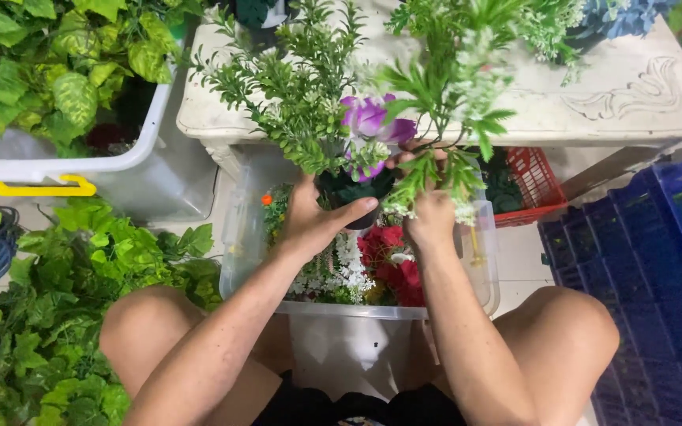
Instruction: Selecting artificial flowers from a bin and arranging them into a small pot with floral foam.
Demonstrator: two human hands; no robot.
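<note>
Left: white bin [65, 162] of leafy vines. Centre: left hand [313, 221], fingers wrapped around small dark pot [349, 191], held above clear tub [357, 312] of loose flowers. Purple flower [369, 118] and green sprigs [294, 95] stand in pot. Right hand [429, 217], fingers pinching a sprig stem [428, 170] beside the pot. Pot likely light, rigid; stems bendy, best held low. White counter [633, 102] behind.

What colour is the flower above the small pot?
Purple flower, over the dark pot that the left hand holds; head view.
</note>
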